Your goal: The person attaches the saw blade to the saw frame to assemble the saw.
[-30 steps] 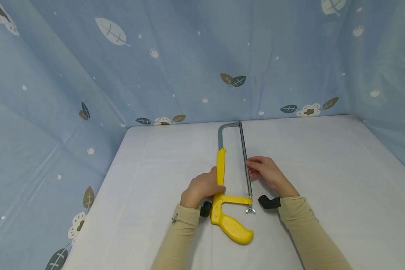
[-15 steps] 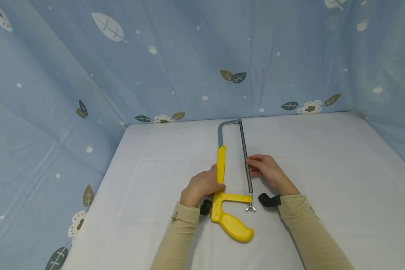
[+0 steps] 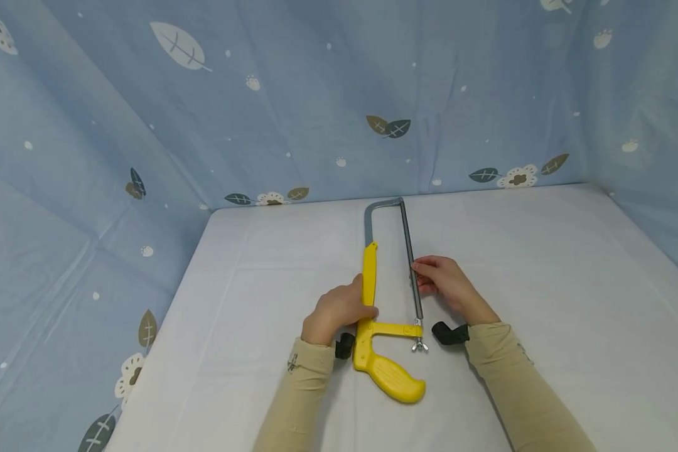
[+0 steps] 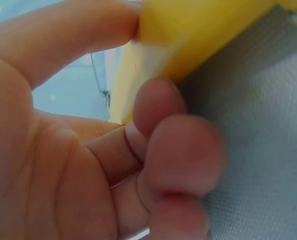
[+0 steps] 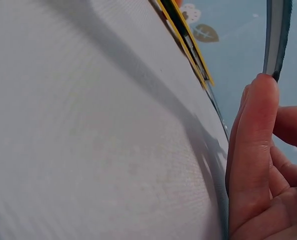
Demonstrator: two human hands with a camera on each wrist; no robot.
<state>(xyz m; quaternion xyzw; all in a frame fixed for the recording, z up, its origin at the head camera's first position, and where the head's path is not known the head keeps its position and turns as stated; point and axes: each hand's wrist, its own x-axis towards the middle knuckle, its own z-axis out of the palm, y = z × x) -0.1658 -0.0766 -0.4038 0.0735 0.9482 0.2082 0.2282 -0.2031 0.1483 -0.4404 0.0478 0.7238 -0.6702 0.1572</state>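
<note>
A hacksaw with a yellow handle [image 3: 395, 380] and a grey front bow lies or is held close over the white table, blade side to the right. My left hand [image 3: 339, 307] grips the yellow frame bar [image 3: 370, 273], thumb and curled fingers on either side; the left wrist view shows these fingers [image 4: 183, 155] close up against the yellow frame [image 4: 168, 25]. On the other side my right hand [image 3: 449, 282] pinches the grey blade [image 3: 407, 232] around its middle. In the right wrist view the blade [image 5: 277, 40] rises from between finger and thumb. A wing nut [image 3: 420, 346] sits at the blade's near end.
A white cloth covers the table [image 3: 271, 263]. Blue patterned curtain [image 3: 294, 107] hangs behind and at both sides. Black wrist mounts [image 3: 451, 333] stick out at both cuffs, close to the saw.
The head view has tilted slightly, so the saw and hands appear a little higher. Both hands keep their hold on the hacksaw; no other clear difference shows.
</note>
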